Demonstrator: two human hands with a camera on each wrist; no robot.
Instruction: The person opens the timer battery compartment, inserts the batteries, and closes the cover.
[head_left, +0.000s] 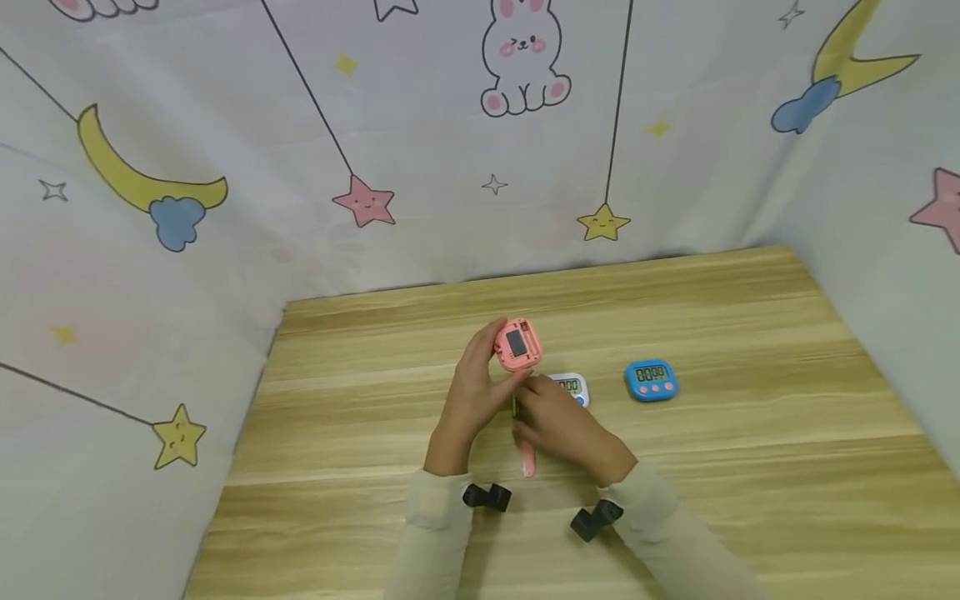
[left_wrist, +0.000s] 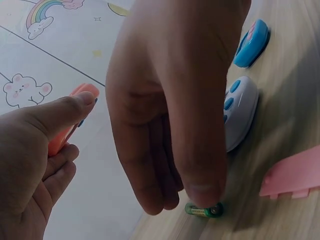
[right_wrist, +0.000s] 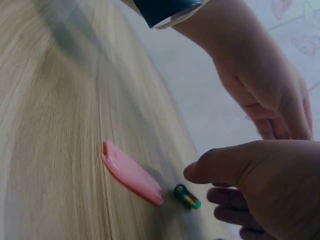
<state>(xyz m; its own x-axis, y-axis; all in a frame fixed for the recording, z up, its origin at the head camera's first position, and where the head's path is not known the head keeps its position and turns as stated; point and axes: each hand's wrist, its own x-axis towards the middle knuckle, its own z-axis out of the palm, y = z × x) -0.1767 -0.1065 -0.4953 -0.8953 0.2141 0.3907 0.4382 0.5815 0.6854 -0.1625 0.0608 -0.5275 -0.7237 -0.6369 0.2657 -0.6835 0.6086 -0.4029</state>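
My left hand [head_left: 474,385] grips a pink digital timer [head_left: 517,345] by its sides, raised with its back up and its battery slot uncovered. My right hand [head_left: 558,421] reaches down beneath it, thumb and fingers apart. Close to those fingertips lies a small green battery [right_wrist: 187,196] on the table; in the left wrist view the right thumb [left_wrist: 202,187] overlaps the battery [left_wrist: 204,210]. Beside it rests the pink battery cover [right_wrist: 131,172]. A white timer [head_left: 573,388] with blue buttons sits just past the right hand, which partly hides it.
A blue timer [head_left: 652,380] with pink buttons lies farther right on the wood-grain table [head_left: 750,467]. A white cloth [head_left: 435,142] printed with cartoon stars, moons and a bunny hangs behind the table and along both sides.
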